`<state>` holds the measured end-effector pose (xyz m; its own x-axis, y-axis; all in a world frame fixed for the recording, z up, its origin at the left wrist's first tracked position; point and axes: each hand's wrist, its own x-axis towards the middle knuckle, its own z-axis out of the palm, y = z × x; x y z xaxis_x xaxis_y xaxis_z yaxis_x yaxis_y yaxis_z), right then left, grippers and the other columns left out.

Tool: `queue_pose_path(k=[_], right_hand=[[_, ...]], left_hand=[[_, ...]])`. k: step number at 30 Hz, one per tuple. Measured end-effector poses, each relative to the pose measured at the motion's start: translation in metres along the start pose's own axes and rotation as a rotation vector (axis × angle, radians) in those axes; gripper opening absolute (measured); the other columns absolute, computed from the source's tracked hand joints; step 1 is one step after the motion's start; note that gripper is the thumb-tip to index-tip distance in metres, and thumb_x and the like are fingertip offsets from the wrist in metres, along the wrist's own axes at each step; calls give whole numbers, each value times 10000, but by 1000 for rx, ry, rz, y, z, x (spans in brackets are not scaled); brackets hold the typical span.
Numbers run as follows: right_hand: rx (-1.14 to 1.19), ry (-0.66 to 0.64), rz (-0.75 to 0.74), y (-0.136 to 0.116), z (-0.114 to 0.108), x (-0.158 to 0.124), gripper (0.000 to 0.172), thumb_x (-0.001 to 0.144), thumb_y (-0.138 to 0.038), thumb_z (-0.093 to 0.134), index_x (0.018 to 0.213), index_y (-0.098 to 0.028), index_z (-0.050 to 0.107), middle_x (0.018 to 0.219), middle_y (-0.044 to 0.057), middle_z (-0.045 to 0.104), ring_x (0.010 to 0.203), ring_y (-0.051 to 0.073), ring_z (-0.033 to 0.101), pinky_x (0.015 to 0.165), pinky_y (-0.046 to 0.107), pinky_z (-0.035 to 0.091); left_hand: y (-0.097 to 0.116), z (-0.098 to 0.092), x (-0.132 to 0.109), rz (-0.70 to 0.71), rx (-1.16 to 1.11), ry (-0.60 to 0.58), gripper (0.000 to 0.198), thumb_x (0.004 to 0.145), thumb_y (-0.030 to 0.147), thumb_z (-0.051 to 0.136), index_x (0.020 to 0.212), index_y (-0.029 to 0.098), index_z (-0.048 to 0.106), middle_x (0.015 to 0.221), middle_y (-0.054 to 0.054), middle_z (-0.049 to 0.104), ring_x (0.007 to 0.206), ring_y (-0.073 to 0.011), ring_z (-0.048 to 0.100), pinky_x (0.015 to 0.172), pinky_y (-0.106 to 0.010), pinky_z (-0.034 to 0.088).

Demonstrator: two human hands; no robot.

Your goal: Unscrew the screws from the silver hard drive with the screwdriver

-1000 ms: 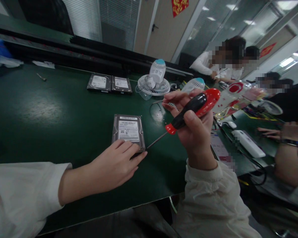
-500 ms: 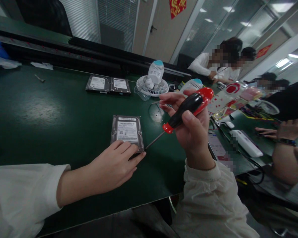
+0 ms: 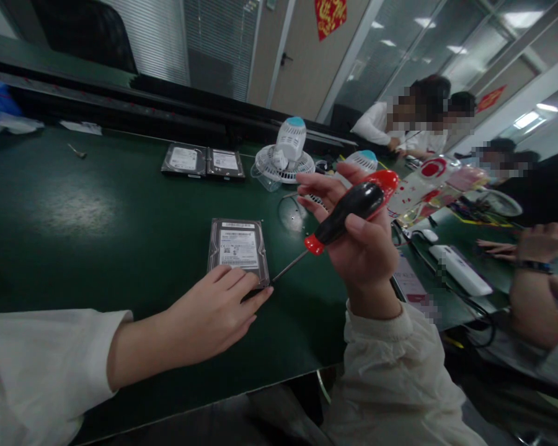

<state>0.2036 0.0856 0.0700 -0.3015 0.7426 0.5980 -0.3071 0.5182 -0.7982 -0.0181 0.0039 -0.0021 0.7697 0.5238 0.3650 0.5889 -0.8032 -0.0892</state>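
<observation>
A hard drive [image 3: 239,248] with a white label lies on the green table. My left hand [image 3: 223,306] grips its near end, fingers over the top and the index finger by the near right corner. In my right hand [image 3: 363,238] is a screwdriver [image 3: 351,214] with a black and red handle, held between thumb and fingers. Its thin shaft slants down to the left, and the tip meets the drive's near right corner by my left fingertip. Whether the tip sits on a screw cannot be made out.
Farther back lie two more hard drives [image 3: 183,159], side by side. Small white fans [image 3: 291,148] stand behind my right hand. Tiny screws [image 3: 292,217] lie right of the drive. A phone [image 3: 411,279] and a white power strip [image 3: 460,269] are at right, near another person's arm [image 3: 539,291].
The screwdriver handle has turned a little in my right hand, and the thumb has shifted along it. My left hand and the hard drive keep their places.
</observation>
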Motion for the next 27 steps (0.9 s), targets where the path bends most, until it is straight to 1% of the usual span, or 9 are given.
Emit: queue_pose_path(k=[2, 5, 8, 11, 15, 18, 22, 24, 27], right_hand=[[16, 0, 28, -2, 0, 0, 491, 755, -330, 728, 1236, -274, 648, 1274, 37, 771, 1243, 269, 683, 1127, 484, 529], [-68, 34, 0, -3, 3, -1, 335, 830, -327, 711, 1160, -294, 662, 1232, 9, 782, 1261, 259, 683, 1142, 486, 521], [-112, 52, -41, -1, 6, -2, 223, 874, -331, 737, 1070, -317, 630, 1125, -14, 783, 1179, 225, 711, 1128, 467, 529], [-40, 30, -34, 0, 4, -1, 284, 837, -359, 760, 1085, -321, 625, 1163, -9, 768, 1152, 218, 708, 1115, 465, 537], [8, 31, 36, -2, 0, 2, 501, 719, -400, 768, 1198, -311, 646, 1301, 12, 743, 1191, 267, 690, 1150, 523, 522], [-71, 41, 32, -3, 1, 1, 415, 779, -383, 750, 1178, -306, 664, 1286, 13, 755, 1239, 269, 682, 1162, 519, 519], [-131, 60, -48, -1, 3, -2, 252, 854, -348, 754, 1078, -333, 640, 1126, -12, 782, 1170, 230, 710, 1132, 483, 532], [-78, 36, -59, 0, 2, -1, 296, 833, -366, 766, 1089, -334, 621, 1123, -6, 779, 1133, 231, 719, 1126, 491, 529], [0, 1, 5, -2, 1, 0, 453, 771, -393, 770, 1191, -304, 626, 1189, 25, 779, 1176, 264, 708, 1161, 523, 498]], left_hand=[[0, 0, 0, -2, 5, -4, 400, 983, 273, 599, 1360, 172, 689, 1054, -117, 683, 960, -264, 623, 825, -402, 488], [0, 0, 0, 0, 4, 2, 393, 989, 284, 599, 1353, 169, 692, 1054, -119, 679, 958, -268, 622, 821, -405, 484], [-1, 1, 0, 2, 0, 12, 389, 1000, 283, 583, 1355, 166, 692, 1056, -119, 678, 947, -270, 620, 818, -410, 479], [-1, 1, 0, 6, -4, 24, 388, 1001, 277, 575, 1353, 162, 693, 1061, -119, 678, 952, -268, 618, 820, -405, 476], [0, 0, 0, 6, -2, 18, 397, 996, 264, 571, 1359, 160, 693, 1055, -120, 682, 952, -269, 619, 816, -405, 479], [0, 0, 0, 2, -2, 16, 391, 999, 261, 563, 1352, 161, 700, 1056, -122, 688, 949, -271, 623, 813, -411, 486], [0, 0, 1, 1, -2, 24, 389, 1000, 264, 567, 1350, 163, 701, 1072, -126, 689, 965, -277, 624, 824, -418, 488], [0, 0, 1, 1, -2, 26, 387, 997, 266, 573, 1346, 160, 703, 1071, -126, 688, 958, -276, 625, 816, -418, 488], [0, 1, 2, -2, -3, 21, 380, 992, 268, 581, 1332, 164, 713, 1048, -118, 687, 938, -273, 625, 805, -416, 487]])
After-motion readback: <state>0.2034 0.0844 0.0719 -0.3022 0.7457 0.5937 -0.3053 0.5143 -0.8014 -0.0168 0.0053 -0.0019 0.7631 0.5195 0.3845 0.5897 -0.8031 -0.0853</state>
